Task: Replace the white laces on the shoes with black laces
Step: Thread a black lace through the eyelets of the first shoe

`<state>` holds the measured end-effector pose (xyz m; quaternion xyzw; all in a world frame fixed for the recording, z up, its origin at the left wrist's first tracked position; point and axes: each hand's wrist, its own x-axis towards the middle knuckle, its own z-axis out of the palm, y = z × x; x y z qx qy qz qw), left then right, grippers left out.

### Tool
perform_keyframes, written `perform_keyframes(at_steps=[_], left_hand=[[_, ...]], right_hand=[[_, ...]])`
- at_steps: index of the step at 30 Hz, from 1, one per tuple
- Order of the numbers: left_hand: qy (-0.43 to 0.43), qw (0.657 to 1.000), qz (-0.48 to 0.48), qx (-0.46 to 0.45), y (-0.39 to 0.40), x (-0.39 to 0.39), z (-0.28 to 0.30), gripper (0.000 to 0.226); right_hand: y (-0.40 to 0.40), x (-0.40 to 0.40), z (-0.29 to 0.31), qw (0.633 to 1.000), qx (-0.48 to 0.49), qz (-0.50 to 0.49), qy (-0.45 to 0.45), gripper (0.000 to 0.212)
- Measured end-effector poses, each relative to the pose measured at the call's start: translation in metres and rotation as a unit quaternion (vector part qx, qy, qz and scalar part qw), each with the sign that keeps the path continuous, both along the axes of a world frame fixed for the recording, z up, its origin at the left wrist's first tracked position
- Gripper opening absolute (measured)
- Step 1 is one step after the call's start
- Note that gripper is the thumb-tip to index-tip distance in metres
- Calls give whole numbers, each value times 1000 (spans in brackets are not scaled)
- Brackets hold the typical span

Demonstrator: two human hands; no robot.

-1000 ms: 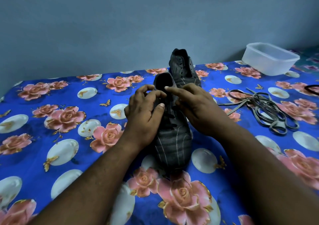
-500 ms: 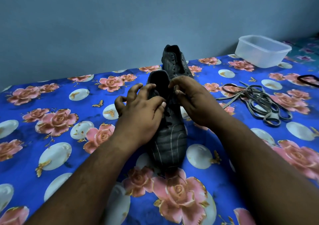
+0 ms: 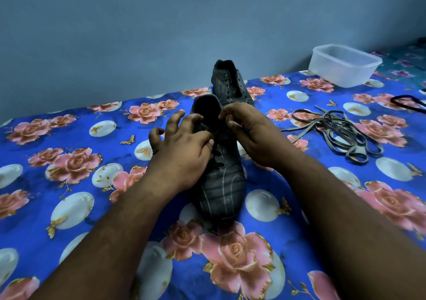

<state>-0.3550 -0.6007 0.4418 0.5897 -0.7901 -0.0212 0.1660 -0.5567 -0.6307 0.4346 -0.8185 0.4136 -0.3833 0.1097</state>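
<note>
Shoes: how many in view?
2. The near shoe lies mid-cloth, with the left hand and right hand working at its lacing. The far shoe sits just behind it, near the wall. Neither is hidden beyond what the hands cover.

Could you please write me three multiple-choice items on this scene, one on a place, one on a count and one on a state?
1. Where does the plastic tub stand?
A. far right of the bed, by the wall
B. in front of the near shoe
C. left of the left hand

2. How many shoes show?
A. one
B. two
C. three

3. What state is the far shoe in?
A. laced in white
B. its eyelets bare, no lace
C. lying sole up

Key: 1 A, the tub sits at the far right edge of the floral sheet, near the wall. 2 B, the near shoe lies under both hands, with the far shoe behind it. 3 B, its eyelet holes are open and it stands upright.
</note>
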Motion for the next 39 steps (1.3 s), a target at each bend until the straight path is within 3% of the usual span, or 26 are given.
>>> perform_keyframes(at_steps=[4,14,24,29,31,34,39], left_hand=[[78,996,-9,47,-3,2,-1,21],[64,994,11,83,-3,2,2,30],[271,952,-4,142,-7,6,2,19],[386,906,-14,171,-8,9,2,37],[383,907,-19,173,-7,8,2,34],[365,915,-13,173,-4,4,4,11],[347,923,-13,167,-4,2,3,10]], right_hand=[[0,0,0,1000,10,4,-16,22],[-2,1,0,999,20,25,-41,24],[-1,0,1,997,52,31,-48,31],[0,-8,9,997,82,9,-11,7],[1,-7,10,997,78,12,15,13],[5,-5,11,996,75,24,36,16],[7,-6,14,996,48,30,69,12]])
